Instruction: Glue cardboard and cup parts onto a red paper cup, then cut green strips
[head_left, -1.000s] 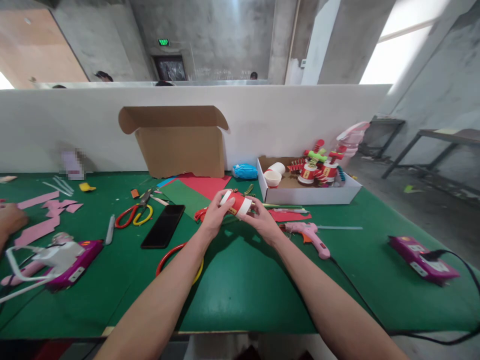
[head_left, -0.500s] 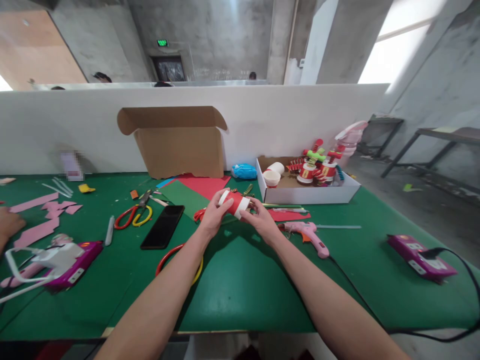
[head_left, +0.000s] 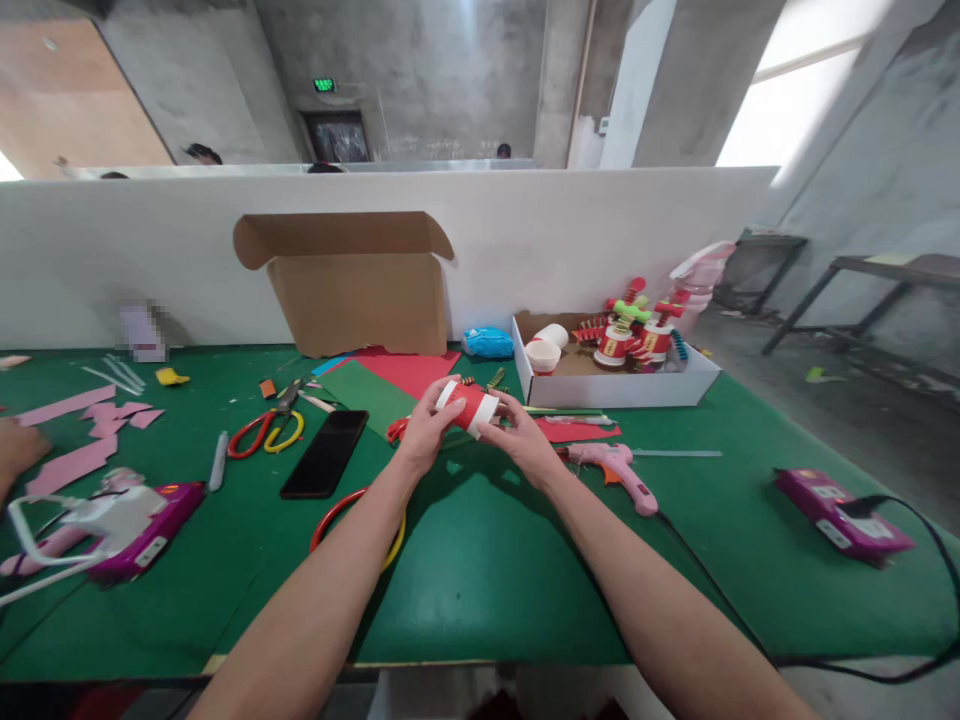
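Note:
A white paper cup [head_left: 471,407] with a red band round its middle lies sideways between my two hands, just above the green table. My left hand [head_left: 426,425] grips one end of it, and my right hand [head_left: 519,437] has hold of the other. Behind the cup, green-and-brown folded paper springs [head_left: 496,379] show in part. A pink hot glue gun [head_left: 615,464] lies to the right of my right hand. Under my left forearm are red-and-yellow scissor handles [head_left: 339,517], partly covered. Red and green paper sheets [head_left: 375,393] lie beyond my left hand.
A white box [head_left: 622,390] at the back right holds cups and decorated cup figures. Left of my arms are a black phone [head_left: 325,454] and scissors [head_left: 266,432]. Purple power strips [head_left: 840,515] sit at both sides. Another person's hand [head_left: 19,450] is at the far left.
Almost nothing differs. Both hands keep their hold on the cup, in nearly the same place.

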